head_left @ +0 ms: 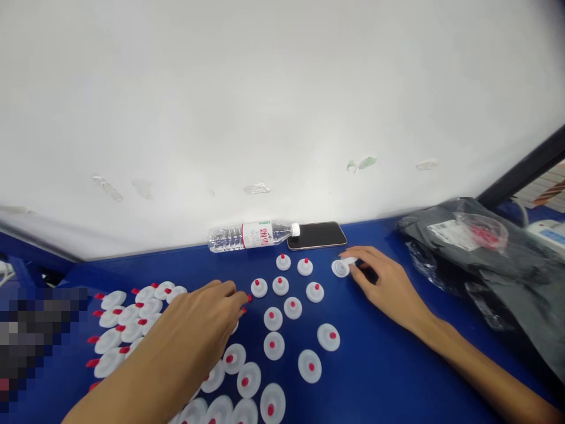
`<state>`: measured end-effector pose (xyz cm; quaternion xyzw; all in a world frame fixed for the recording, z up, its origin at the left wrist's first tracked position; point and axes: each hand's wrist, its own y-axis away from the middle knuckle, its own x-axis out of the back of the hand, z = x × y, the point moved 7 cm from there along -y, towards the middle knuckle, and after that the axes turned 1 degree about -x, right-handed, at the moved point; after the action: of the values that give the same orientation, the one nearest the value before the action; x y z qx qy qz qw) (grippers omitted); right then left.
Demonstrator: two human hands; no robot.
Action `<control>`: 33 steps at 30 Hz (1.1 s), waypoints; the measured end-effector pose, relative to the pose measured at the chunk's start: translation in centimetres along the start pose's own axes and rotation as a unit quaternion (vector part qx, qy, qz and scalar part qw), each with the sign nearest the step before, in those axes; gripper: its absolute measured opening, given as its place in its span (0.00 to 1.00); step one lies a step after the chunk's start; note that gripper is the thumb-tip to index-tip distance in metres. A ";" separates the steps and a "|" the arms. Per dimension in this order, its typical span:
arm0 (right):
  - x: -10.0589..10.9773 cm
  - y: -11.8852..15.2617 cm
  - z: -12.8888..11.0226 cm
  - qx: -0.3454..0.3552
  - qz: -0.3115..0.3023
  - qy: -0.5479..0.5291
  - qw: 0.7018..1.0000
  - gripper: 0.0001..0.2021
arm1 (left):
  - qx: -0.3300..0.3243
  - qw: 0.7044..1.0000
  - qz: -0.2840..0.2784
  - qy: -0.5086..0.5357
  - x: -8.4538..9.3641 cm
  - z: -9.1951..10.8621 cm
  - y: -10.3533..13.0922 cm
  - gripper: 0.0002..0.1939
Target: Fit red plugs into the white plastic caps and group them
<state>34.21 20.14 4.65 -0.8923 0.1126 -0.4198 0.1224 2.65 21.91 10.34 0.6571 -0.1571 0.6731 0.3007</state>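
My right hand pinches a white translucent plastic disc between thumb and fingers, at the back right of the blue table. A white part of it shows at the fingertips, and no red tip is visible on it. My left hand is curled palm down over the discs at the middle left, its fingers close together. Small red bits show by its fingertips; what lies under the fingers is hidden. Between the hands several loose white discs with red tips lie spread out. More discs lie close together in rows left of my left forearm.
A clear water bottle lies on its side against the white wall. Beside its cap is a dark phone. Grey plastic bags cover the table's right end, with a white device behind them.
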 end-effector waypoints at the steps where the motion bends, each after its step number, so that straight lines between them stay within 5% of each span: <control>1: 0.1 0.0 0.0 -0.002 0.002 -0.005 1.000 0.13 | 0.013 1.000 -0.012 -0.009 -0.2 -0.4 -0.4 0.16; 7: 0.8 -0.1 0.5 -0.032 0.031 -0.046 0.998 0.12 | 0.044 0.992 -0.101 -0.060 -1.8 -0.1 -2.4 0.11; 18: 2.3 0.3 0.1 -0.078 0.086 -0.134 0.984 0.21 | 0.043 0.991 -0.101 -0.071 -2.3 0.3 -2.8 0.15; 25: 1.5 1.0 -1.4 -0.115 0.025 -0.207 0.971 0.18 | 0.053 0.998 -0.026 -0.037 -0.5 0.0 -1.7 0.12; 33: 0.0 2.1 -3.8 -0.138 -0.075 -0.334 0.929 0.17 | -0.060 0.979 0.109 0.164 2.2 2.8 -0.8 0.14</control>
<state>31.07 17.71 6.38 -0.9948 0.0547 -0.0860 -0.0030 5.40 21.25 12.55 0.4979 -0.2164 0.7896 0.2859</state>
